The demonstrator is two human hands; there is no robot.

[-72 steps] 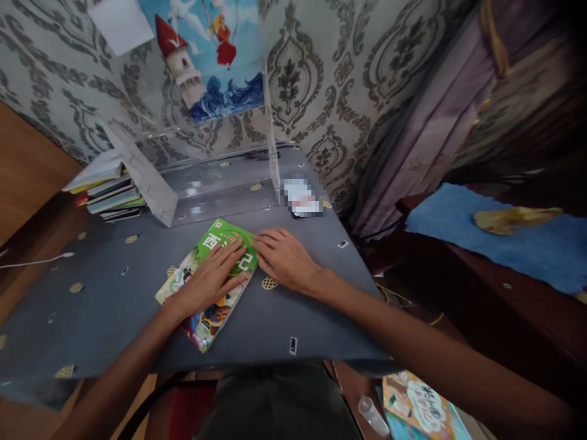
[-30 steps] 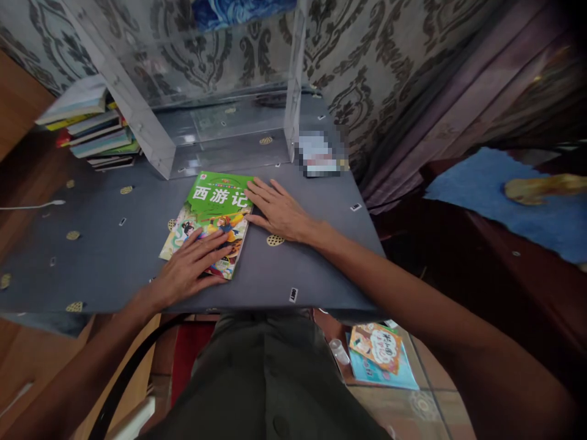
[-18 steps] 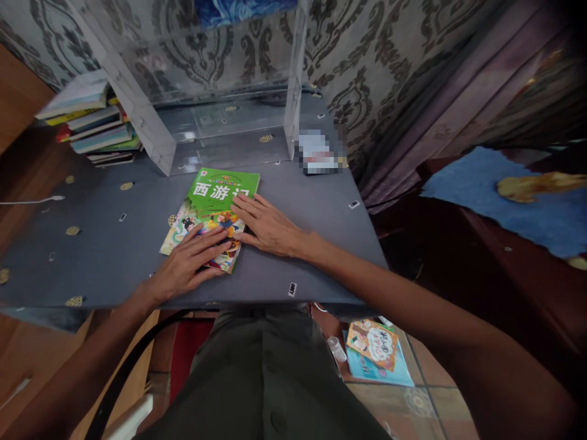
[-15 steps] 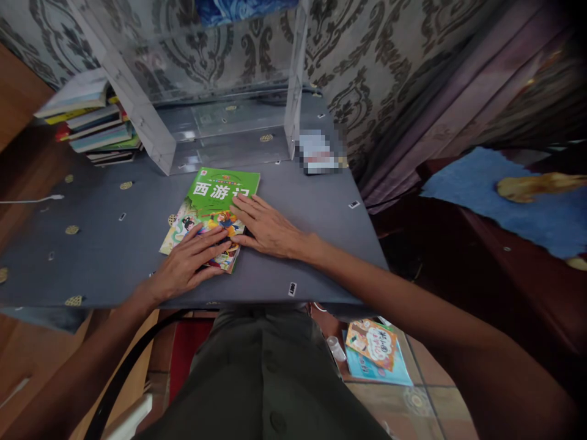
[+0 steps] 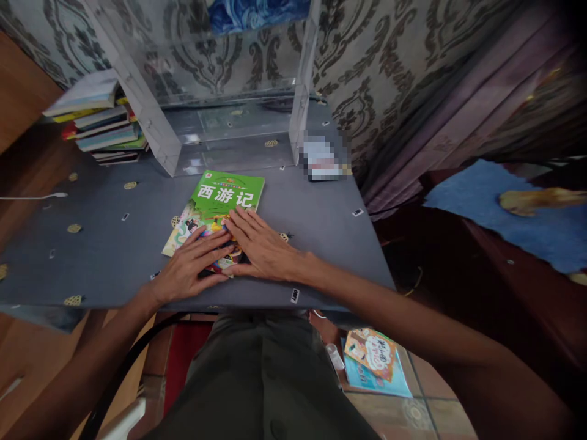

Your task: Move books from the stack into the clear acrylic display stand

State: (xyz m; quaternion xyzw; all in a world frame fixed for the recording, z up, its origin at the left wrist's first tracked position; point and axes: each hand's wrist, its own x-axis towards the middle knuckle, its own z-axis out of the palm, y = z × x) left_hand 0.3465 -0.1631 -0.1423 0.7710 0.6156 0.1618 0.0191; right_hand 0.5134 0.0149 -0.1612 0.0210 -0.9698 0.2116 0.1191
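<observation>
A green picture book (image 5: 224, 189) with white Chinese characters lies closed and slightly turned on the grey tablecloth (image 5: 110, 256). Across its lower left part rests my left hand (image 5: 190, 263), fingers stretched out over the cover picture. My right hand (image 5: 261, 244) lies flat on the lower right of the cover, its fingertips close to those of the left. Both hands are open and grip nothing. Much of the cover's lower picture is hidden beneath them.
Behind the book stands a clear plastic shelf (image 5: 236, 153). A stack of books (image 5: 107, 122) is at the back left, and a blurred-out item (image 5: 323, 159) lies right of the shelf. More books (image 5: 378, 363) and a clear cup (image 5: 334, 356) are on the floor.
My right hand has slid down the cover toward the near edge, uncovering the last title character. My left hand stays on the lower left. The whole view has shifted slightly.
</observation>
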